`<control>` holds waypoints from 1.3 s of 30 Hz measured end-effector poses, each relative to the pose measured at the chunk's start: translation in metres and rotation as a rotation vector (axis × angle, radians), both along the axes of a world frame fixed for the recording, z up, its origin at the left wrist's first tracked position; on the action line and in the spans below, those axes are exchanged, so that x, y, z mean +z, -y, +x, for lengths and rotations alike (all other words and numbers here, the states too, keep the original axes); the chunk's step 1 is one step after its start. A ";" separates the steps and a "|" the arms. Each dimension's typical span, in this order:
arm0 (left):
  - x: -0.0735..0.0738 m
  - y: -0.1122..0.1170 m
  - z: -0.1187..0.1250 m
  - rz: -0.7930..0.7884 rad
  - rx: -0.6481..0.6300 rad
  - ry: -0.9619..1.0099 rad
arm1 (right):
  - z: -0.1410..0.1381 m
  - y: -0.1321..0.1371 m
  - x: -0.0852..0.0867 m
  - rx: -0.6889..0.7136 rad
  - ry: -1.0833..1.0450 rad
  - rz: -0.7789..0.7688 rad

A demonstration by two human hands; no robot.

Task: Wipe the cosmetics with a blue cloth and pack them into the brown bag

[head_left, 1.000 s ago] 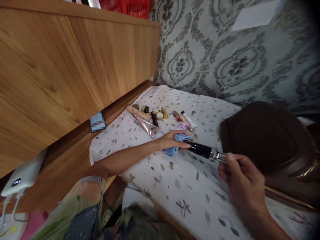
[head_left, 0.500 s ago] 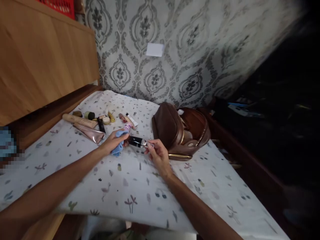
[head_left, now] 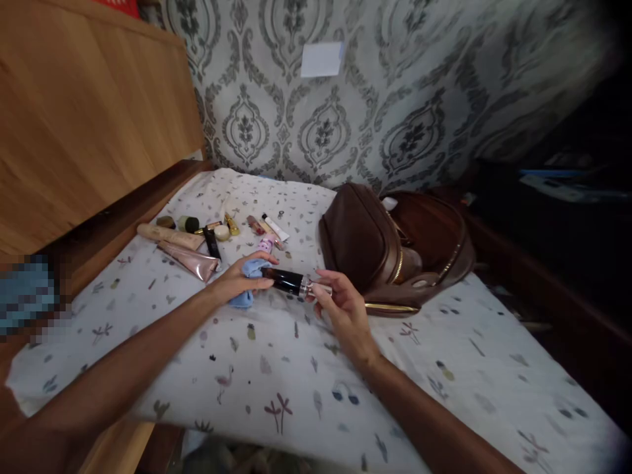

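A black cylindrical cosmetic bottle with a silver neck lies level between my hands, above the patterned cloth. My left hand is closed on a light blue cloth, which is wrapped about the bottle's left end. At the other end, the fingers of my right hand pinch the pale, shiny tip. Just beyond my left hand sit a small pink-and-white item, a black tube and a metallic pink tube. The brown leather bag stands open beyond my right hand.
White printed fabric covers the table. Farther left are a long beige tube, a round cream jar and several other cosmetics. A wooden cabinet borders the left side. Patterned wallpaper rises behind; dark items fill the right.
The view has shifted, so the table and bag appear larger and farther right. Both hands keep their hold on the bottle and cloth, and the bottle shows more fully.
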State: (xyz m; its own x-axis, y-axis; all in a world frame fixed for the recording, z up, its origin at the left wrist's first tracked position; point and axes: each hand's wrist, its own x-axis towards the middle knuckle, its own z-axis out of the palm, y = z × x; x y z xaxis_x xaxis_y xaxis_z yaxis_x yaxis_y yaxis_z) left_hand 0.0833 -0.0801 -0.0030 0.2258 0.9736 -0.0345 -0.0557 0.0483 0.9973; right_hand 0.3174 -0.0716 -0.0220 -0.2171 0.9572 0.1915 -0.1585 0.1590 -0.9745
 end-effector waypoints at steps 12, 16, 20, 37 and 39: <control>-0.007 -0.003 0.003 -0.146 0.124 -0.124 | 0.008 0.005 0.001 -0.052 0.206 0.449; -0.007 -0.003 0.003 -0.135 0.117 -0.082 | 0.009 0.005 0.001 -0.029 0.207 0.411; -0.007 -0.004 0.004 -0.139 0.124 -0.010 | 0.009 0.006 -0.001 0.027 0.176 0.248; -0.002 0.007 0.004 0.068 0.043 0.001 | 0.007 0.012 0.011 0.078 0.122 -0.056; 0.001 0.009 0.006 0.069 0.043 -0.023 | 0.007 0.011 0.012 0.081 0.092 -0.071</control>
State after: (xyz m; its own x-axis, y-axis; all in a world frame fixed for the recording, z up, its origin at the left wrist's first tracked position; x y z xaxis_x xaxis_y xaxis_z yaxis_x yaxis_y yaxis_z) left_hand 0.0891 -0.0889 -0.0024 0.1836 0.9826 0.0280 -0.0330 -0.0223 0.9992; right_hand 0.3244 -0.0826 -0.0098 -0.3074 0.9464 0.0996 -0.0776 0.0794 -0.9938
